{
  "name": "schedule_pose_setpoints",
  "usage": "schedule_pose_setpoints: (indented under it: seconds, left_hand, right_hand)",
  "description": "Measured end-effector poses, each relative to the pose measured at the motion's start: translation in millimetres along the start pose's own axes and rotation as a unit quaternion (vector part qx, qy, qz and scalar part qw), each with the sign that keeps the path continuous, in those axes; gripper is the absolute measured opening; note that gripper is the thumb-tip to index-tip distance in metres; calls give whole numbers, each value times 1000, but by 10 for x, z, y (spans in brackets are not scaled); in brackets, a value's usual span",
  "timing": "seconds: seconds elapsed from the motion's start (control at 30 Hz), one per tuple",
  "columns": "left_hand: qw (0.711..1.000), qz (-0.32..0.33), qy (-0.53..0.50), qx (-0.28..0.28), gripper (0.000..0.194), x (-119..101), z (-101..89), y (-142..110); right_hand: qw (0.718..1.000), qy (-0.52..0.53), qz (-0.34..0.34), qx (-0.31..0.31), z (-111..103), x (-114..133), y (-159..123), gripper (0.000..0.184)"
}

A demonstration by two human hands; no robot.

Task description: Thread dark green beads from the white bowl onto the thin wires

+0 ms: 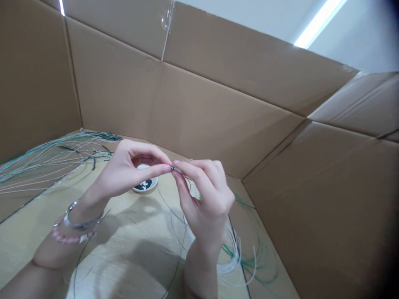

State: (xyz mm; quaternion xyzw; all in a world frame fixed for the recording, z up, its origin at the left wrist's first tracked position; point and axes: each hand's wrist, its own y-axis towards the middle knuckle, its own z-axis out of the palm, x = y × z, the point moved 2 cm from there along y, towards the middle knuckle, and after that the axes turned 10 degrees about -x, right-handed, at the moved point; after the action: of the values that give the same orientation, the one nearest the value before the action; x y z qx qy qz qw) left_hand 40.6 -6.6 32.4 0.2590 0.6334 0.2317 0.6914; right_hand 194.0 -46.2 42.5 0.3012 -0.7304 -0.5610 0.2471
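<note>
My left hand (129,170) and my right hand (202,195) meet in the air above the table, fingertips together. Between them is a small dark bead (172,168) on a thin cord (180,171), pinched by my left thumb and forefinger. My right fingers grip the cord right beside the bead. Behind my left hand, a small white dish (144,185) holds dark and white beads, and my fingers partly hide it. A metal bangle (77,222) and a pink beaded bracelet (70,236) circle my left wrist.
Brown cardboard walls (187,116) surround the pale wooden tabletop (134,245). A loose bundle of long green and white strands (52,162) lies at the left, and more coiled strands (240,257) lie at the lower right.
</note>
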Motion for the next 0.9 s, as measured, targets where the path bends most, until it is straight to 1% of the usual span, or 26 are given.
schedule_pose_setpoints:
  seconds: [0.1,0.17,0.27,0.33,0.43,0.53,0.63,0.73,0.8,0.9]
  left_hand:
    - [999,16,28,-5,7,-18,14,-2]
    - [998,41,55,-16,8,-17,25,-7]
    - [989,90,96,-62,9,11,12,-6]
    - [982,120,98,-112,8,41,-32,9]
    - [965,172,62,-187,8,78,-131,55]
    - [948,211,34,-235,10,103,-210,103]
    - [940,226,15,-254,10,119,-242,131]
    - [939,225,-3,-260,10,132,-242,139]
    - [943,216,0,-252,9,145,-228,144]
    - [953,191,29,-234,8,180,-184,159]
  right_hand:
    - [998,-2,-30,-47,53,-8,-5,16]
    - [996,-17,-39,-77,86,-18,-5,13]
    - [995,-34,-16,-90,120,-52,3,11]
    - [996,-39,19,-72,130,-83,8,11]
    - [995,-43,79,-37,137,-123,1,11]
    - [993,-33,117,-9,153,-140,-18,9]
    - [990,-12,139,24,185,-152,-35,7]
    - [980,57,177,65,229,-187,-43,6]
    - [964,122,219,93,269,-233,-47,5]
    - [930,201,274,137,350,-326,-63,11]
